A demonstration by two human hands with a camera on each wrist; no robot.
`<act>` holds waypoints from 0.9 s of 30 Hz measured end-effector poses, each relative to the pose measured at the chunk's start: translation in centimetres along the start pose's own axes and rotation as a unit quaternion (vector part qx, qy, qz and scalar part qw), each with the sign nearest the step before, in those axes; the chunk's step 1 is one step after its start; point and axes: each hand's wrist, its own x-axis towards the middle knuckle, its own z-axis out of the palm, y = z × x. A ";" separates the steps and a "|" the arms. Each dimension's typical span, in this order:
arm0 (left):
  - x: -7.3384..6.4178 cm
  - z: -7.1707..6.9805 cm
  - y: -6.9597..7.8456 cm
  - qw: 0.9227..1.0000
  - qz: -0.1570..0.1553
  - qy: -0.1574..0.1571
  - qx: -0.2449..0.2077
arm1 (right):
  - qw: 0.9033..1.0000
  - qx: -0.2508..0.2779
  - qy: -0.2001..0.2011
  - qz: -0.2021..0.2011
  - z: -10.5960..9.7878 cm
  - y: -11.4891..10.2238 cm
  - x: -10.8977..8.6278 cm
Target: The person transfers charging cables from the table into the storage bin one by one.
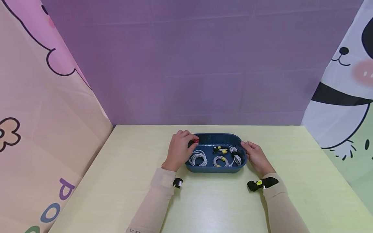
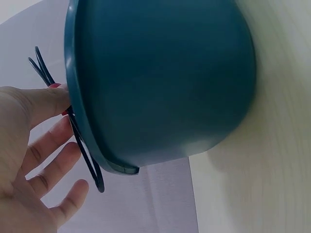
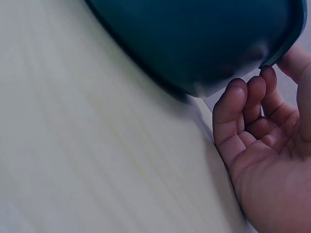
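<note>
My left hand (image 1: 179, 150) pinches a looped black cable (image 2: 86, 158) with a red tie (image 1: 196, 141) between thumb and fingers. The cable is over the left end of a dark blue tray (image 1: 215, 170), close to its rim. At the tray's right end, my right hand (image 1: 257, 157) grips the rim with thumb and fingers. Inside the tray lie a large white cable coil (image 1: 205, 159), a smaller white coil (image 1: 215, 160) with a yellow tie, a short black-and-white cable (image 1: 216, 149) with yellow tags, and a white cable bundle (image 1: 237, 160) with a black strap.
The tray stands on a pale wooden table (image 1: 215, 207), towards its back edge. Behind the table hangs a purple cloth (image 1: 204, 64). Printed cartoon cloths flank the left and right sides. Each wrist wears a small black camera.
</note>
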 end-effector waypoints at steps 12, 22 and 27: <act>0.2 -0.1 0.1 1.000 -0.009 -0.020 -0.005 | 1.000 0.006 -0.001 0.000 -0.1 0.1 0.2; 1.0 -0.5 -0.2 0.998 0.019 -0.045 0.026 | 1.000 0.002 0.000 0.000 -0.2 0.1 0.2; 1.3 -0.7 -0.2 0.996 0.017 -0.068 0.047 | 1.000 0.000 -0.004 0.005 -0.1 0.1 0.2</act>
